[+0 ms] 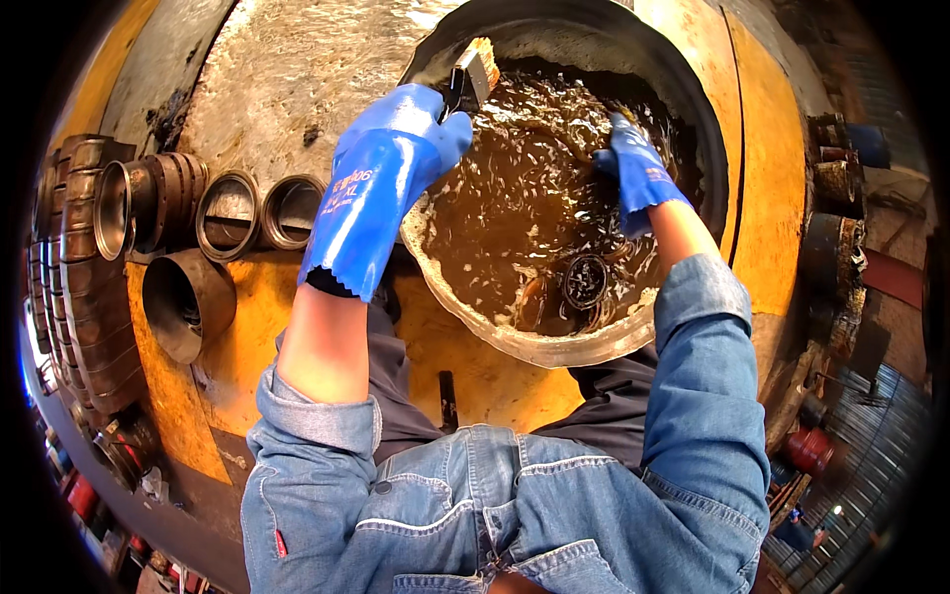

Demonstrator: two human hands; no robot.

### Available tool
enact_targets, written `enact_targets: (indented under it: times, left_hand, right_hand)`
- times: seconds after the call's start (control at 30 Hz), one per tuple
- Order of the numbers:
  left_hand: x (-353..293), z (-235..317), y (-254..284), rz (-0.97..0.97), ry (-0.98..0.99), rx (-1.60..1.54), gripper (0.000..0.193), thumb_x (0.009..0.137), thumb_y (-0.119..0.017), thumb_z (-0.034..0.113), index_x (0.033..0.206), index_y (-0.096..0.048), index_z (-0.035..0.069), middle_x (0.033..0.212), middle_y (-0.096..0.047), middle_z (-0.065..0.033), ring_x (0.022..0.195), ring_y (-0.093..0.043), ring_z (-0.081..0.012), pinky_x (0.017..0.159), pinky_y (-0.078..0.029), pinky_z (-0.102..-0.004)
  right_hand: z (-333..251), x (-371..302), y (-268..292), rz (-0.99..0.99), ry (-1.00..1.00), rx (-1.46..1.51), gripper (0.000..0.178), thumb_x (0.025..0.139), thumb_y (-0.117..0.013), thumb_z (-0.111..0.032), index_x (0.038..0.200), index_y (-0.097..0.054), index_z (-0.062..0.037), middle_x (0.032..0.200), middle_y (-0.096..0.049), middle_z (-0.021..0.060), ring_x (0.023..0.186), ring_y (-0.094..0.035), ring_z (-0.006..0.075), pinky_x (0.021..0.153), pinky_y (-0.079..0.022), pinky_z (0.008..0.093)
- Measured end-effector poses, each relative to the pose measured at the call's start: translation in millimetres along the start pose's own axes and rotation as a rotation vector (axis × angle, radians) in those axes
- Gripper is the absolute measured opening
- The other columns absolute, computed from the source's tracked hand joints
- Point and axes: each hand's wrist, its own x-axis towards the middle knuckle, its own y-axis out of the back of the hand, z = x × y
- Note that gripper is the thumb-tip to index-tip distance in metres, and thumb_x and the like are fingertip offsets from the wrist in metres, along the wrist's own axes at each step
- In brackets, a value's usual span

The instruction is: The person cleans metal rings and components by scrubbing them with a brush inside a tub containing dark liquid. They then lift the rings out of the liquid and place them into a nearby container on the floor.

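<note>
Both my hands wear blue rubber gloves. My left hand [401, 134] is closed round the black handle of a flat paintbrush [475, 74], held over the left rim of a large round basin [554, 348]. The brush has a metal band and pale bristles pointing up. Brown, rippling liquid [495, 218] fills much of the basin. Inside its right side, my right hand [638, 163] reaches down to the liquid, fingers curled and partly hidden; what they grip cannot be made out. A dark round ridged part [585, 281] shows in the liquid near the front.
Several metal rings [229, 215] stand on the left, with a wide metal cylinder [188, 305] nearer me. A long row of stacked rings [94, 267] lines the far left. Greasy metal parts [836, 247] stand along the right. Under the basin is a worn yellow surface [475, 346].
</note>
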Motion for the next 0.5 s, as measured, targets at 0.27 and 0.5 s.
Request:
enact_targets:
  times: [0.27, 0.5]
  left_hand:
    - [-0.2, 7.0, 10.3, -0.125, 0.015, -0.032, 0.044, 0.096, -0.065, 0.049, 0.087, -0.073, 0.006, 0.068, -0.065, -0.0097, 0.064, -0.065, -0.0204, 0.066, -0.052, -0.0371]
    - [-0.6, -2.5, 12.9, -0.125, 0.014, -0.055, 0.043, 0.096, -0.064, 0.047, 0.085, -0.074, 0.007, 0.068, -0.065, -0.0091, 0.064, -0.065, -0.0210, 0.067, -0.052, -0.0377]
  right_hand:
    - [60.2, -85.5, 28.0, -0.010, -0.063, 0.033, 0.066, 0.097, -0.068, -0.060, 0.123, -0.065, 0.0012, 0.111, -0.072, 0.0132, 0.101, -0.066, 0.0225, 0.097, -0.048, 0.0368]
    - [100.4, -112.0, 34.7, -0.187, -0.111, -0.171, 0.072, 0.102, -0.061, -0.060, 0.136, -0.064, 0.0036, 0.120, -0.072, 0.0168, 0.112, -0.063, 0.0236, 0.104, -0.045, 0.0378]
